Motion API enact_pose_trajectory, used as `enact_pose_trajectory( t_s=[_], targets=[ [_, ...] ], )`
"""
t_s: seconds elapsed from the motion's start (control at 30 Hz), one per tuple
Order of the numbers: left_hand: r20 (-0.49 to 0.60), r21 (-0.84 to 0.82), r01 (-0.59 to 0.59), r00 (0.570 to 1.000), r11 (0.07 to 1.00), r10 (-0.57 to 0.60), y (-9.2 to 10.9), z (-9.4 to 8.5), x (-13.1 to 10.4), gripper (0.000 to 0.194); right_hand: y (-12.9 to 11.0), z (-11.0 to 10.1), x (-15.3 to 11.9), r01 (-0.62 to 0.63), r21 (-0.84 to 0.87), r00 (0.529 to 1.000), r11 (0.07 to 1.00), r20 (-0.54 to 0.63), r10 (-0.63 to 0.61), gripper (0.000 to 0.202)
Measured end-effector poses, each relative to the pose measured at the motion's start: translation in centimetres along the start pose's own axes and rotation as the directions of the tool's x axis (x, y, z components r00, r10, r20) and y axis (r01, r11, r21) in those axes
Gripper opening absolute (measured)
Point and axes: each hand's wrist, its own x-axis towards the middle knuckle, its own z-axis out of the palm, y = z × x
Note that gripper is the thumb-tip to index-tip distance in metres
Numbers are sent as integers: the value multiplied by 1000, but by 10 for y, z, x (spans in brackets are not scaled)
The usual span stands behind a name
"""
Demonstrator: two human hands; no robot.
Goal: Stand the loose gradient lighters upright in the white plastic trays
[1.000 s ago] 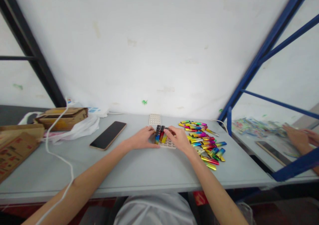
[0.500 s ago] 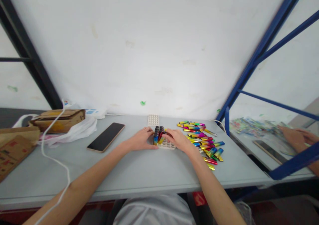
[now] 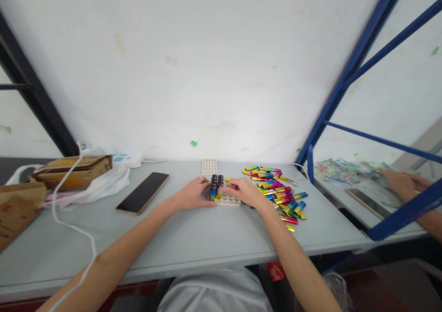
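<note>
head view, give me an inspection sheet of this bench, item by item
surface: grey table, matte, bare along the near edge.
job's things: white tray with a block of upright lighters at its left end; loose pile of rainbow lighters lying to its right; second tray behind.
clutter: phone face up; cardboard boxes and a plastic bag at far left.
hands: left hand against the left side of the upright lighters; right hand over the tray, contents hidden.
cables: white cable looping across the left side.
surroundings: white wall; blue frame; another person's hands at the next table.
</note>
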Motion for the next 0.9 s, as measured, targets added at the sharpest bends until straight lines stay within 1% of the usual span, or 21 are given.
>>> enact_pose_trajectory(
  t_s=[0.07,0.1,0.13,0.2,0.23,0.3,0.33,0.4,0.47,0.57,0.63,0.73,0.9],
  targets=[
    [8,10,11,1000,1000,-11,1,0,0,66,13,-17,0,-51,14,991,999,-125,52,51],
    [14,15,15,1000,1000,-15,2,-1,1,67,21,-27,2,-105,1,973,994,-207,103,52],
    [20,18,17,1000,1000,-18,2,-1,1,67,30,-37,5,-166,-18,950,986,-271,155,49],
    [24,28,15,1000,999,-16,3,-2,1,66,47,-55,15,-266,-121,916,956,-341,211,35],
    [23,34,11,1000,999,-12,3,-2,0,65,55,-62,21,-292,-183,916,939,-335,219,29],
    [20,42,3,1000,999,-4,3,-2,0,64,68,-68,33,-333,-316,932,889,-253,259,26],
    [21,45,1,1000,999,-2,3,-2,0,63,74,-67,39,-345,-376,937,860,-195,291,27],
    [21,52,-2,1000,999,1,2,-2,0,63,81,-60,45,-363,-453,929,815,-105,355,30],
    [18,56,-2,1000,998,1,2,-1,0,62,86,-49,46,-377,-479,915,792,-61,399,31],
    [19,45,-4,1000,999,3,3,-1,0,62,90,-38,44,-384,-499,902,777,-24,430,32],
    [26,38,-3,1000,999,2,3,-2,0,62,93,-38,44,-379,-509,898,773,-2,439,33],
    [36,27,13,999,1000,-14,4,-2,0,62,98,-44,47,-371,-512,899,775,11,438,33],
    [40,21,16,999,1000,-17,2,-1,1,63,102,-54,58,-346,-501,921,793,-19,389,37]
  ],
)
